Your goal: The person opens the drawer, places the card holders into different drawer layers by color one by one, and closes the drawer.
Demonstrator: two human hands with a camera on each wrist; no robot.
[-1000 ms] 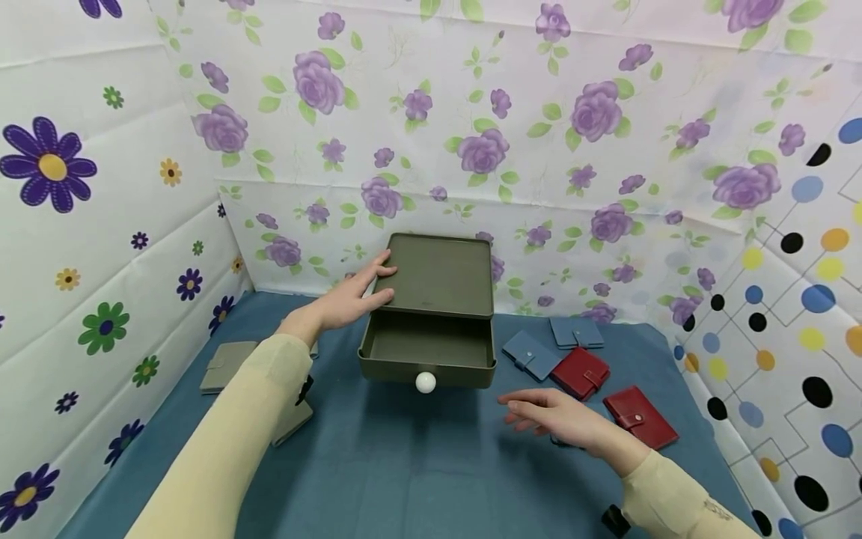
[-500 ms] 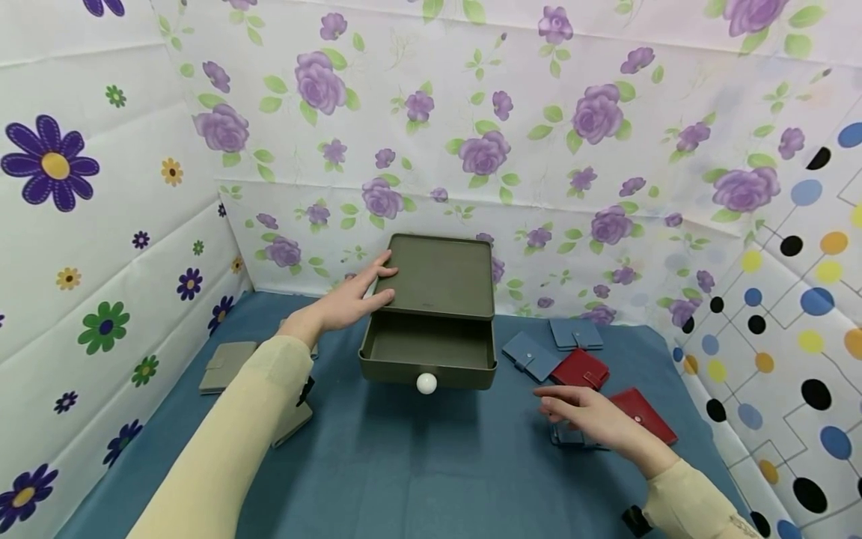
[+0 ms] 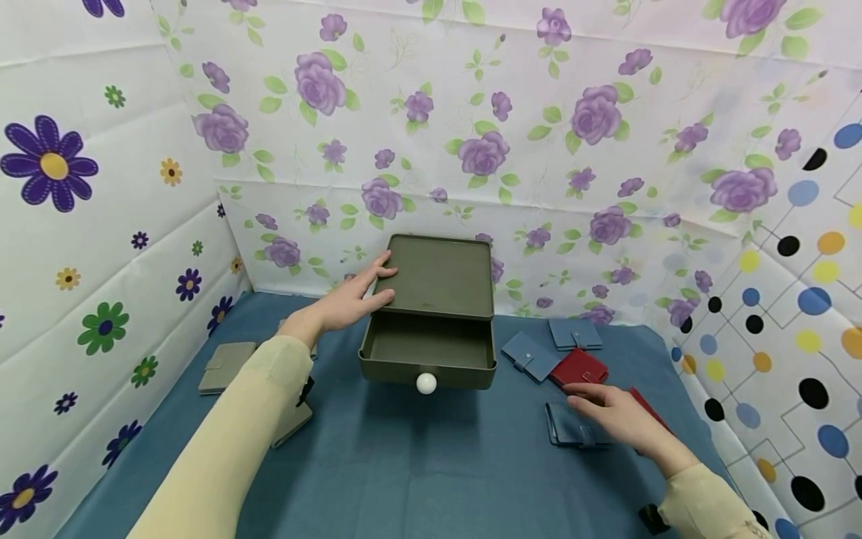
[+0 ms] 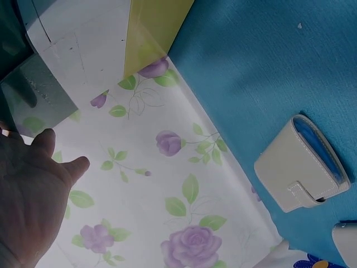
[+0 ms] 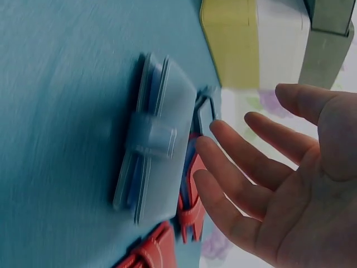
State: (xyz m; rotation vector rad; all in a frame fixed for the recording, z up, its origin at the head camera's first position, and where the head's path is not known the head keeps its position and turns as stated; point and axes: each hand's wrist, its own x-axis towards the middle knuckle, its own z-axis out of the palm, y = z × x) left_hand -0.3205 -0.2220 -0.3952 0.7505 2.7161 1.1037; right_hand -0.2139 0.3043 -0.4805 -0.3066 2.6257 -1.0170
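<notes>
My left hand rests on the left edge of an olive-green box, its fingers spread over the top. Below that top the box's drawer is pulled out, showing a bare interior and a white round knob. On the right, my right hand hovers over a dark blue wallet, partly covering it. In the right wrist view, the fingers of that hand are loosely extended beside the strapped blue wallet, with nothing held.
Two lighter blue wallets and a red wallet lie right of the box. Another red wallet is mostly behind my right hand. Beige wallets lie at the left, partly behind my sleeve. Patterned cloth walls surround the blue tabletop.
My right hand has moved rightward, away from the drawer, to above the dark blue wallet, which now shows more. The left hand and the box have stayed put.
</notes>
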